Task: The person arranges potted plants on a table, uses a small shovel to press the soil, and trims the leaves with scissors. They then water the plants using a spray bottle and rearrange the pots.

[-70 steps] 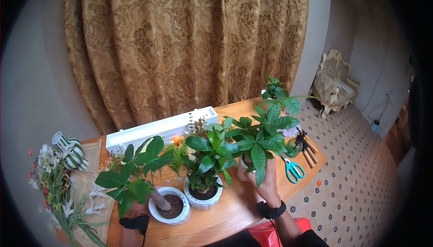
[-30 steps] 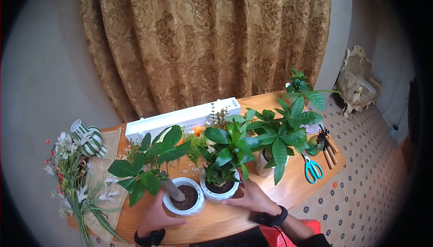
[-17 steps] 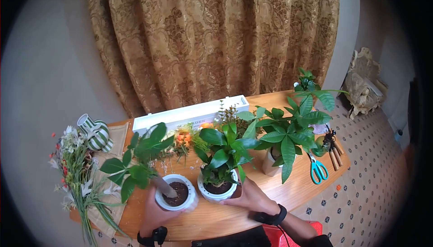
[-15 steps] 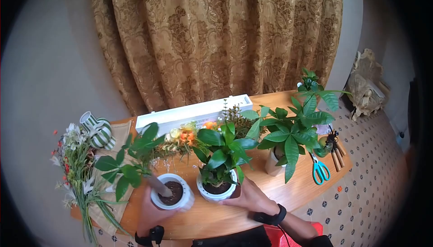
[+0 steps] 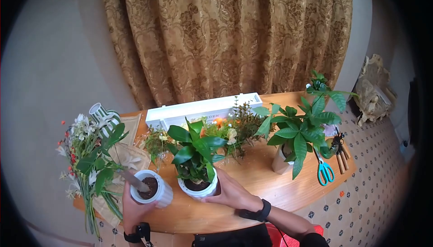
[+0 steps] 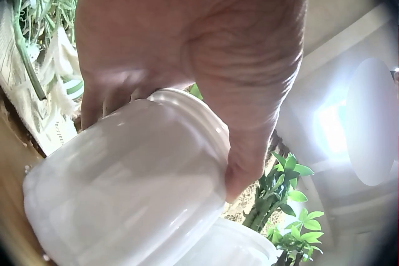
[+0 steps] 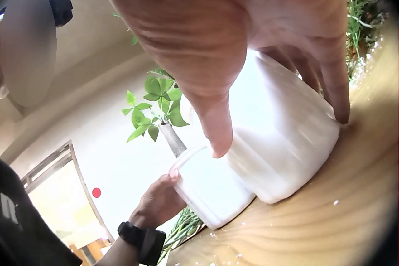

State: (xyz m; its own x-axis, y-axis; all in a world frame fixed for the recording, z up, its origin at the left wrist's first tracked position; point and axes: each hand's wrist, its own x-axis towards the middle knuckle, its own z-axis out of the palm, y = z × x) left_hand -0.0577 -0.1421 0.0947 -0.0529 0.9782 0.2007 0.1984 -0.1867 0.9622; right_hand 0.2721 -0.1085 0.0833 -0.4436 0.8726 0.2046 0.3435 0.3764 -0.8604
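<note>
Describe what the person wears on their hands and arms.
Both hands are gloveless. The left hand has a black wristband with a boxy black module. The right hand has a black strap with a thin dark cable hanging below; farther up that arm is a black sleeve.

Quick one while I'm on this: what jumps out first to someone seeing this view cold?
Probably the two white pots at the table's near edge, the left hand gripping the tree-like plant's pot and the right hand the bushier one's. Next, the turquoise-handled scissors near the table's right end. Behind everything hangs a big gold patterned curtain.
</note>
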